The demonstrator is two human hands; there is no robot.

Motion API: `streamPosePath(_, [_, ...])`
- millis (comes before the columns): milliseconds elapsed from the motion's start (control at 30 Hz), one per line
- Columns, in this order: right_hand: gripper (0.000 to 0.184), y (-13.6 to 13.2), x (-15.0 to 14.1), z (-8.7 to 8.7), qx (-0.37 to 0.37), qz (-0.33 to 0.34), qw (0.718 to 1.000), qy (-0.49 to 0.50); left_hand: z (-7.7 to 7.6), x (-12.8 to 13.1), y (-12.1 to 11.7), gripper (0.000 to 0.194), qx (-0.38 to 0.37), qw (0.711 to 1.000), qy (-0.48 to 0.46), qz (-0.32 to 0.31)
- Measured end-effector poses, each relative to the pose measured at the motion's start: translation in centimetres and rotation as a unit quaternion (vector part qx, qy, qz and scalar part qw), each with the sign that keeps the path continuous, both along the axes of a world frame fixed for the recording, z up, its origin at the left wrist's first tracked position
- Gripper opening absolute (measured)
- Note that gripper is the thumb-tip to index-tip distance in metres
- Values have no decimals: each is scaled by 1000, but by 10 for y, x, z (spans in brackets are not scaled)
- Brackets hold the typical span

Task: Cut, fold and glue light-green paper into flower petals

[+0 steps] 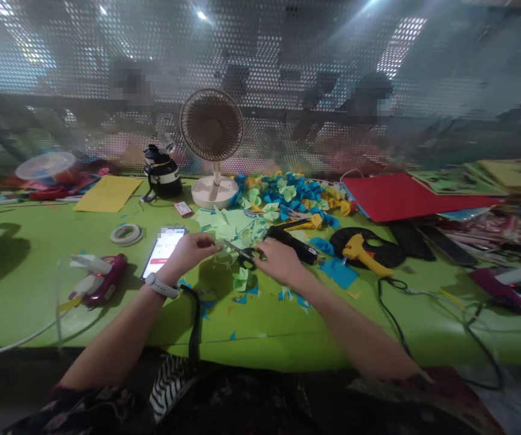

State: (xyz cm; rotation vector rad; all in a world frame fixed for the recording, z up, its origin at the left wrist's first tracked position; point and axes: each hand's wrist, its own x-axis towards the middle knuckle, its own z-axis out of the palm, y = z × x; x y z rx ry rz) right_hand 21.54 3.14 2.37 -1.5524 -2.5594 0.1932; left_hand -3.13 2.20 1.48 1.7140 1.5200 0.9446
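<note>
My right hand (278,260) is closed on the black handles of a pair of scissors (246,258), whose blades point left toward my other hand. The fingers of my left hand (191,251) are pinched together on what looks like a small piece of light green paper (220,244), blurred and partly covered. Between and behind both hands spreads a heap of light green paper cut-outs (228,223). A folded light green paper flower (241,279) lies just below the scissors. Under my left wrist is a lit phone (163,249).
Behind stand a fan (212,127), a dark bottle (163,175) and piled blue, yellow and green paper flowers (287,190). A dark cylinder (294,243) and a yellow glue gun (364,257) lie to the right. At left are a tape roll (125,234) and a purple power strip (108,281).
</note>
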Motion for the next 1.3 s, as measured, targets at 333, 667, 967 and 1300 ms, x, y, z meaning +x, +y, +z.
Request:
streamPosePath(333, [25, 0, -14, -6, -25, 4, 999, -46, 4, 13, -7, 29, -143, 938, -316, -8])
streamPosePath(667, [26, 7, 0, -3, -58, 0, 997, -58, 10, 19, -7, 29, -132, 874, -464, 62])
streamPosePath(967, [19, 5, 3, 9, -111, -38, 992, -53, -5, 26, -13, 41, -156, 898, -411, -14])
streamPosePath(1300, [20, 13, 9, -3, -204, -107, 931, 285, -7, 30, -11, 36, -149, 897, -416, 7])
